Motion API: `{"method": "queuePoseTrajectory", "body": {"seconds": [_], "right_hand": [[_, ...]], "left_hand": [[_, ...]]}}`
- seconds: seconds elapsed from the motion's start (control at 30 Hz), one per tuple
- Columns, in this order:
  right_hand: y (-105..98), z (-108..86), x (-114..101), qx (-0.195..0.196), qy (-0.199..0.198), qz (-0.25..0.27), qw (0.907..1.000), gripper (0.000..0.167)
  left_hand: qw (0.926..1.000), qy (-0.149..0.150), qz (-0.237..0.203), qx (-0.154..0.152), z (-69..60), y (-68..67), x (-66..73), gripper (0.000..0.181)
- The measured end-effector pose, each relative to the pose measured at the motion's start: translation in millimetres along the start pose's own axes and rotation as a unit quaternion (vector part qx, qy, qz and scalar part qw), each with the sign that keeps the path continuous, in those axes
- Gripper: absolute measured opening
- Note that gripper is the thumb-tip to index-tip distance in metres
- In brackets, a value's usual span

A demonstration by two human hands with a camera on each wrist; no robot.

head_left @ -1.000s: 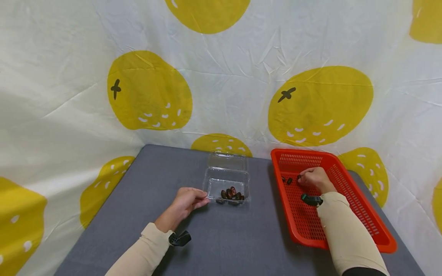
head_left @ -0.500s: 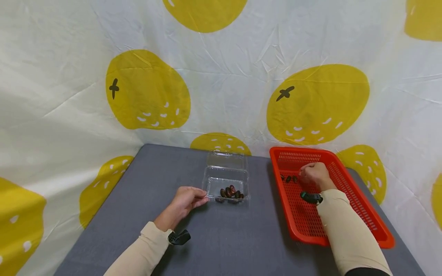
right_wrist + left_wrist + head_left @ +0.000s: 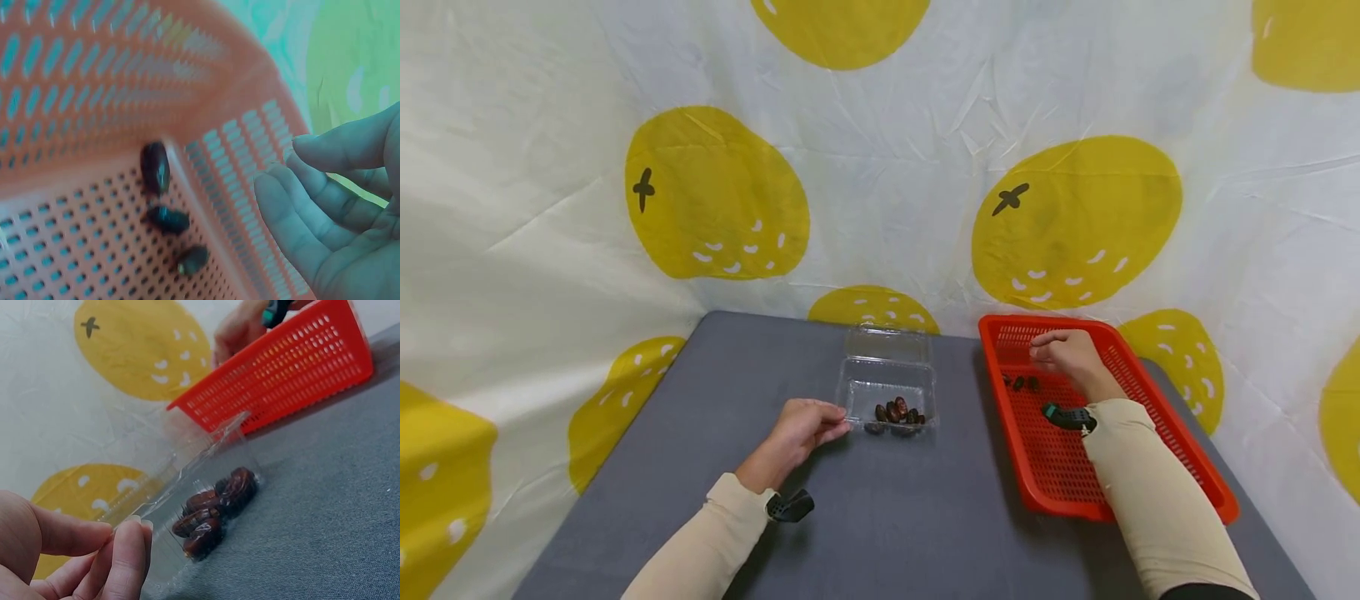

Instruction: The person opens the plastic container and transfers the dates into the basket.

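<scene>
My left hand (image 3: 803, 427) pinches the near left edge of a clear hinged container (image 3: 887, 375), its lid raised at the back. Several dark brown dates (image 3: 892, 412) lie in the container toward its near side; the left wrist view shows them glossy and wrinkled (image 3: 203, 515). Over the back part of a red basket (image 3: 1026, 467) is my right hand (image 3: 1070, 357), raised above the floor with nothing between its bent, relaxed fingers (image 3: 294, 219). Three dates (image 3: 165, 219) lie in a row on the basket's perforated floor, left of that hand in the right wrist view.
A grey table (image 3: 880, 517) carries the container and, to its right, the basket. Behind and on the left hangs a white cloth (image 3: 880, 208) printed with large yellow fruits, reaching the table's back edge.
A third date now shows in the basket, beside the other two, where my right hand was. That hand has let go and lifted slightly up and left. My left hand keeps its pinch.
</scene>
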State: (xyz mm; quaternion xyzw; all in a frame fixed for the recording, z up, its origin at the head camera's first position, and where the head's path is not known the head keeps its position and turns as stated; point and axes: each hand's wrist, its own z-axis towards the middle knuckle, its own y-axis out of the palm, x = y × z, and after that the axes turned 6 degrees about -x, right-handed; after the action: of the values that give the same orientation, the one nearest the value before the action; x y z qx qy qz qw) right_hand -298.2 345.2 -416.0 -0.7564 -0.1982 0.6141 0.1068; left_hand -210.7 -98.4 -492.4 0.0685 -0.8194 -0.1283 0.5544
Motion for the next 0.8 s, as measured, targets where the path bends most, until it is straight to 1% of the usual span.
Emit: {"method": "queuePoseTrajectory", "body": {"seconds": [0.13, 0.2, 0.4, 0.6, 0.8], "right_hand": [[7.3, -1.2, -11.5, -0.009, -0.014, 0.024, 0.9996, 0.045], [12.1, -2.0, -17.3, -0.016, -0.021, 0.032, 0.9992, 0.046], [28.3, -5.5, -34.7, -0.038, -0.053, 0.060, 0.9961, 0.043], [47.4, -9.6, -55.7, -0.060, -0.086, 0.046, 0.9934, 0.038], [69.0, -11.6, -71.8, -0.091, -0.100, 0.030, 0.9903, 0.030]], "left_hand": [[1.0000, -0.005, 0.004, -0.004, 3.2, 1.4, -1.0, 0.030], [1.0000, -0.005, 0.005, -0.001, 3.8, 1.4, -1.1, 0.030], [0.9999, -0.002, 0.010, 0.000, 1.0, 0.0, 0.3, 0.027], [0.9999, -0.001, 0.013, 0.000, -0.8, -1.2, 2.4, 0.027], [0.9999, 0.003, 0.009, 0.005, 0.7, 1.3, 1.1, 0.028]]}}
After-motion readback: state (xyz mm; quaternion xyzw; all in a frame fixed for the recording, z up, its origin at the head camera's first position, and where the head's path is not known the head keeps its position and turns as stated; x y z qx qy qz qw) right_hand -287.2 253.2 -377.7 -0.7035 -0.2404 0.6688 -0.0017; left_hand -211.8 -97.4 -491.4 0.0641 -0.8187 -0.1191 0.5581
